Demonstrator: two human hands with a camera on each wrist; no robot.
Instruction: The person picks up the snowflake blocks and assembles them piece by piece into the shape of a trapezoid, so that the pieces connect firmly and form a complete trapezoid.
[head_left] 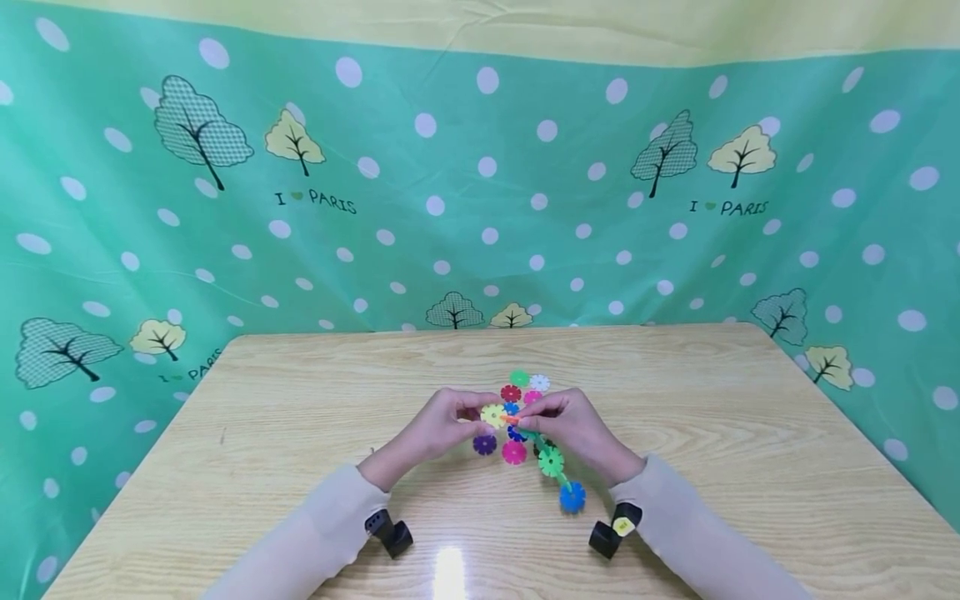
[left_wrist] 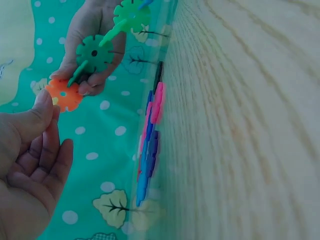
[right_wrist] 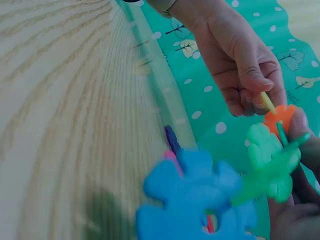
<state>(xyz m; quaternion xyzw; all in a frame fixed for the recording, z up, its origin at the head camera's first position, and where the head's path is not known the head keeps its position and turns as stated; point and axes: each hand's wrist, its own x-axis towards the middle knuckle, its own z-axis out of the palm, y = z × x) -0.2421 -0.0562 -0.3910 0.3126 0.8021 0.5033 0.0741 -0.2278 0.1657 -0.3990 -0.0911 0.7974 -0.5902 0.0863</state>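
My left hand [head_left: 446, 427] pinches a yellow notched disc [head_left: 492, 416] between thumb and fingers. Its edge meets the rim of an orange notched disc [left_wrist: 65, 95]. My right hand [head_left: 573, 425] grips the orange disc from the other side. From that disc runs a chain of slotted-together discs, with a dark green disc [left_wrist: 95, 53], a light green disc [head_left: 551, 461] and a blue disc [head_left: 572, 497] at its near end. In the right wrist view, the blue end looms large in front and my right hand is partly cut off.
Several loose notched discs lie flat on the wooden table [head_left: 315, 392] around and beyond my hands, among them purple [head_left: 484, 444], pink [head_left: 513, 452], red [head_left: 511, 392], green [head_left: 520, 378] and white [head_left: 539, 382]. A green dotted curtain [head_left: 480, 250] hangs behind the table.
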